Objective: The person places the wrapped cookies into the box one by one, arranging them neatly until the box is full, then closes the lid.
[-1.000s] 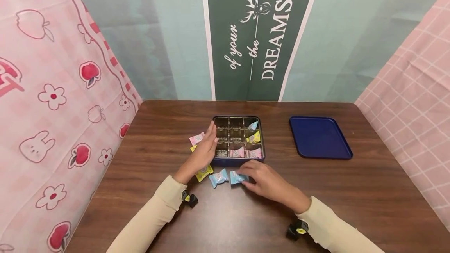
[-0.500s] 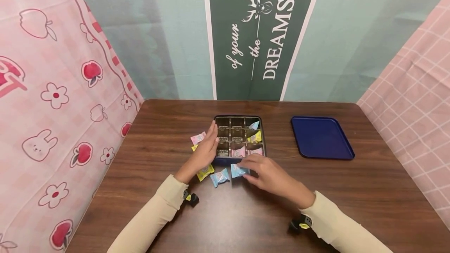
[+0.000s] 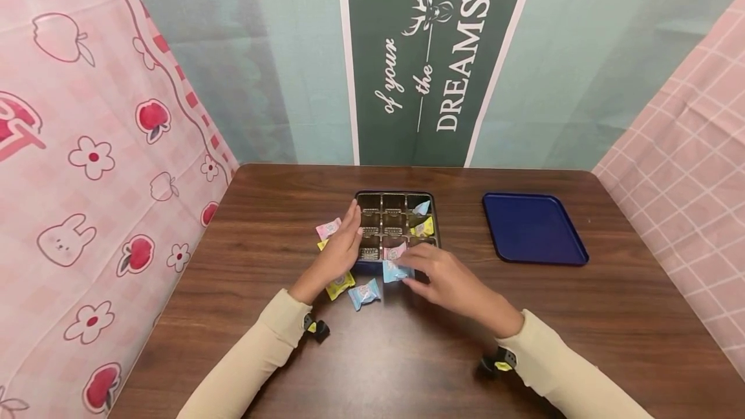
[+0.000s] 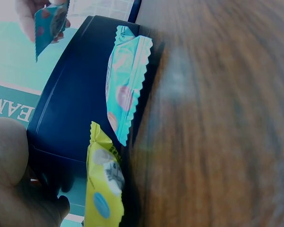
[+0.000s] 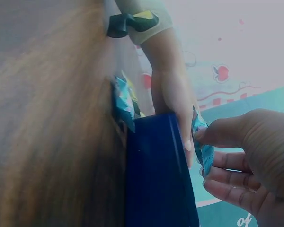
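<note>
My right hand (image 3: 451, 284) pinches a blue wrapped candy (image 3: 396, 271) between thumb and fingers, just above the front edge of a dark blue box (image 3: 368, 267). In the right wrist view the same candy (image 5: 203, 144) is clear of the table. My left hand (image 3: 334, 256) lies along the box's left side with its fingers straight. The box has a divided tray; a blue candy (image 3: 422, 209), a yellow candy (image 3: 425, 227) and a pink candy (image 3: 396, 251) show in compartments. My right hand covers the front right compartment.
A second blue candy (image 3: 365, 294) and a yellow candy (image 3: 340, 286) lie on the table before the box. Left of it are a pink candy (image 3: 328, 228) and a partly hidden yellow one. A flat blue lid (image 3: 535, 228) lies to the right.
My right hand has lifted the blue candy off the table and moved it forward to the box's front edge. The left hand stays against the box.
</note>
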